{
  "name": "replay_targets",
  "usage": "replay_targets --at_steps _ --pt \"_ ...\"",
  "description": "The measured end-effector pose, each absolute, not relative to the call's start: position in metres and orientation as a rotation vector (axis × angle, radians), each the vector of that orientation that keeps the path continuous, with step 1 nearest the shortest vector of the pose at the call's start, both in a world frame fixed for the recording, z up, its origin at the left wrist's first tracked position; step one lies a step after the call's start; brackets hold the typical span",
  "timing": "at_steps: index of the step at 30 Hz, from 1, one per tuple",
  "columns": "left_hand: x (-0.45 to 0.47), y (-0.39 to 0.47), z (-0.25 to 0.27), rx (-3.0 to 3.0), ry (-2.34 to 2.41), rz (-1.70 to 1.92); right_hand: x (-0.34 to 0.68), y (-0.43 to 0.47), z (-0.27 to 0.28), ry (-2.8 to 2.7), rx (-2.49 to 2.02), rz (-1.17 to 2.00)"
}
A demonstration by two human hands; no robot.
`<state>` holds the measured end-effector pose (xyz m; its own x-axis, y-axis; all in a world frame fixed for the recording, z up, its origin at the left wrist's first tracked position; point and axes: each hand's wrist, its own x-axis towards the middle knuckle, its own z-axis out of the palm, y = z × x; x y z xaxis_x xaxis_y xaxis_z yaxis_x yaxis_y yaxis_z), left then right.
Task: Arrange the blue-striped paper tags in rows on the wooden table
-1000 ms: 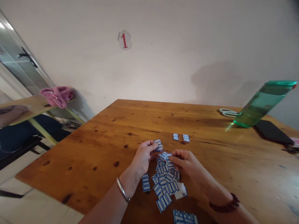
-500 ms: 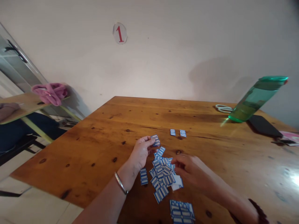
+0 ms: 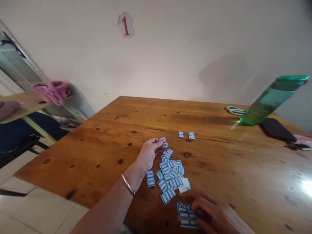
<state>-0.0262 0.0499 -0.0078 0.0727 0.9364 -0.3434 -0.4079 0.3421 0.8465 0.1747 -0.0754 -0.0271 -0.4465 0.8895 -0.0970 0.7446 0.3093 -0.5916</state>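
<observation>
My left hand [image 3: 149,151] pinches a few small sheets of blue-bordered labels [image 3: 163,142] between thumb and fingers, just above the tabletop. Below it lies a loose, overlapping pile of label sheets [image 3: 170,177], with a plain white piece [image 3: 184,185] at its right side. A separate label sheet [image 3: 150,178] rests left of the pile, near my left wrist. At the near edge, the curled fingers of my right hand [image 3: 212,213] close on the right side of a larger bunch of label sheets [image 3: 185,214]; its fingertips are slightly blurred and partly hidden.
Two small label stacks [image 3: 180,134] sit farther back on the wooden table [image 3: 146,120]. On the right are a tilted green bottle [image 3: 270,100], a dark flat case [image 3: 278,130] and a white cable [image 3: 235,110]. A pink cloth [image 3: 52,92] and another person's arm [image 3: 8,109] are at left.
My right hand has moved from the right side of the loose pile toward me, to the larger bunch. My left hand keeps its hold on the small sheets. The view has tilted slightly downward.
</observation>
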Motion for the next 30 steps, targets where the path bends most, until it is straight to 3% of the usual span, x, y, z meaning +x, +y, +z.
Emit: replay_targets --at_steps 18,24,30 --pt "-0.026 0.048 -0.008 0.632 0.952 1.123 0.153 -0.009 -0.011 -2.254 -1.639 0.594" --pt "-0.027 0.044 -0.004 0.512 0.704 0.885 0.142 0.000 -0.003 -2.397 -1.694 0.534" --pt "-0.025 0.041 -0.002 0.581 0.798 0.870 0.144 0.002 -0.006 -2.382 -1.664 0.583"
